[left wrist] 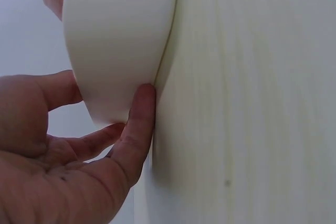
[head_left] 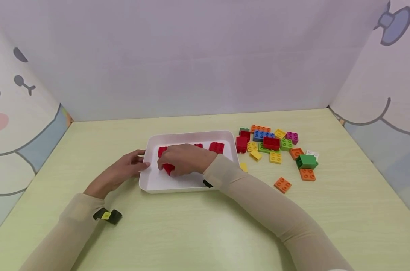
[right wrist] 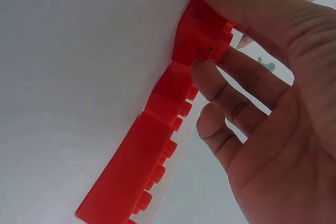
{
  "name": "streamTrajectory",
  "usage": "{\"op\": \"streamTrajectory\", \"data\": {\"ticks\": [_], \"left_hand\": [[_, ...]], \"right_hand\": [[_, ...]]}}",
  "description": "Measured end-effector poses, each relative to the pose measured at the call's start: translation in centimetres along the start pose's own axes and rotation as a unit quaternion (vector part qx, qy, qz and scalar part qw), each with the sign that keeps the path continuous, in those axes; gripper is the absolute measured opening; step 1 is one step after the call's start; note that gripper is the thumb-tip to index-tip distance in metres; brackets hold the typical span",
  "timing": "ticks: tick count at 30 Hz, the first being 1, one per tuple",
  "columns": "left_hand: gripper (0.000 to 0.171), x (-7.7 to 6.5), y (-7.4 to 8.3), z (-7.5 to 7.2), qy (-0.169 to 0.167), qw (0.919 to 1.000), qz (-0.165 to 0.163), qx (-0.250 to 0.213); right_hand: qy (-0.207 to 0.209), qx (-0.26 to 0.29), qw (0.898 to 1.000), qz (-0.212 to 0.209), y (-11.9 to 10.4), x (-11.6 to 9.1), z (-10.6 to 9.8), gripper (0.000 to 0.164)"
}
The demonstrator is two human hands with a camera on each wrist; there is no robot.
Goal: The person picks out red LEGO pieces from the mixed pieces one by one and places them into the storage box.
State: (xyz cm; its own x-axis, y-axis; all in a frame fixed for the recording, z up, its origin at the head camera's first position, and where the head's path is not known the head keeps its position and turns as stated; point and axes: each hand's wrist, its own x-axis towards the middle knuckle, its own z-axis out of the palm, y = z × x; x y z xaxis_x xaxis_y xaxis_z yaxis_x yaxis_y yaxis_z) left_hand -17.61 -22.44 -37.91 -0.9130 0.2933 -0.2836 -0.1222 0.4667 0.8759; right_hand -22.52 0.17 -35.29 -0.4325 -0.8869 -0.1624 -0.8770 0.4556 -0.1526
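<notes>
A white tray (head_left: 191, 184) lies on the table with several red bricks inside. My left hand (head_left: 123, 169) holds its left end; in the left wrist view the fingers (left wrist: 134, 135) and thumb lie against the tray's outer wall (left wrist: 121, 40) and rim. Inside the tray, my right hand (head_left: 186, 158) pinches a red brick (right wrist: 202, 30) between thumb and fingers, at the end of a row of red bricks (right wrist: 123, 166) standing along the tray floor. Another red brick (head_left: 216, 147) sits near the tray's right end. The hand partly covers the row in the head view.
Right of the tray lie loose bricks of several colours, among them a blue brick (head_left: 263, 135), a green brick (head_left: 307, 162) and a lone orange brick (head_left: 283, 185). A pale curtain (head_left: 198, 67) hangs behind the wooden table (head_left: 178, 229), with printed panels at both sides.
</notes>
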Motion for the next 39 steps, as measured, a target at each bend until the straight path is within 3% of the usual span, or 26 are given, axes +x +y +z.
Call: {"op": "streamTrajectory", "data": {"ticks": [13,21,25,31,39], "left_hand": [[0.059,0.0,0.1,0.1,0.003,1.0,-0.002,0.008],[0.059,-0.2,0.1,0.1,0.004,0.9999,-0.011,0.009],[0.062,-0.2,0.1,0.2,0.007,0.9998,-0.013,0.015],[0.062,-0.3,0.2,0.2,0.014,0.9994,-0.018,0.025],[0.061,-0.3,0.1,0.4,0.018,0.9993,-0.014,0.03]], "right_hand": [[-0.011,0.014,1.0,0.008,0.1,-0.4,-0.2,0.04],[0.021,0.017,1.0,-0.005,0.2,-1.4,-2.1,0.037],[0.062,0.02,0.998,0.021,0.3,-3.4,-4.7,0.036],[0.133,0.015,0.989,0.069,0.3,-8.3,-8.3,0.034],[0.197,0.008,0.974,0.111,1.9,-14.7,-9.4,0.033]]}}
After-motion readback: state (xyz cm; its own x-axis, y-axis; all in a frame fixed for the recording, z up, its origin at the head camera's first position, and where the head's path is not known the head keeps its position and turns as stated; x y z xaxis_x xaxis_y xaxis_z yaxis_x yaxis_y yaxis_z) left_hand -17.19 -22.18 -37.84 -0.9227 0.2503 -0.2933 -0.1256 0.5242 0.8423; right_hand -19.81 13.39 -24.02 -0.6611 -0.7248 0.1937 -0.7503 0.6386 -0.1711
